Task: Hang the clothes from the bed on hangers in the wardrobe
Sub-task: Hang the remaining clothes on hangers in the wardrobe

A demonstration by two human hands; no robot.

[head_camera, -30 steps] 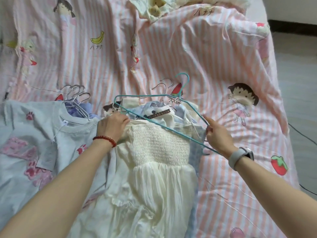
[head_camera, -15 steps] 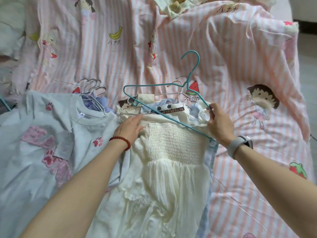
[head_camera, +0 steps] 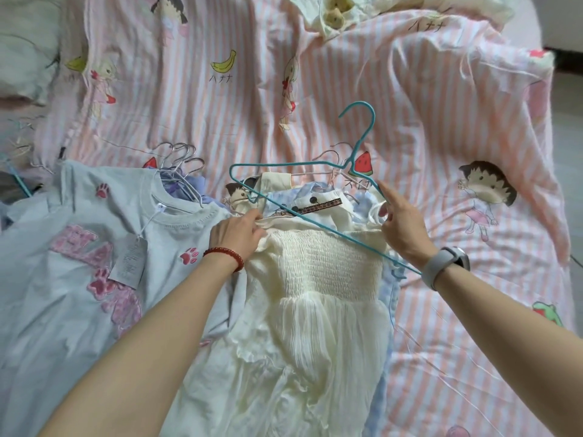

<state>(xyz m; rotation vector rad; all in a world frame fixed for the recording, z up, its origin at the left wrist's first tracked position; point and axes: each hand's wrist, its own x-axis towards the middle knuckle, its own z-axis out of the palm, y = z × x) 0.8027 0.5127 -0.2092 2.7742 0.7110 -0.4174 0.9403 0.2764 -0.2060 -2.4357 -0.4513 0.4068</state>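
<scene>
The teal wire hanger [head_camera: 315, 197] lay diagonally across the cream smocked dress [head_camera: 328, 279], hook pointing away. The right hand [head_camera: 402, 230] pinched its right arm beside the dress's strap; the left hand [head_camera: 236, 236] gripped the dress's left top corner, nearer the hanger's free end.

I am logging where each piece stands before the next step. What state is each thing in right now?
Teal hanger: tilted over the pile, held by the right hand, not yet inside any garment.
Cream dress: flat on the bed, unhung, on top of the pile.
Grey T-shirt: lying flat, paper tag attached.
Metal hangers: lying bunched at the T-shirt's collar.
Left hand: pinching the dress's top edge.
Right hand: gripping the hanger's arm.
</scene>
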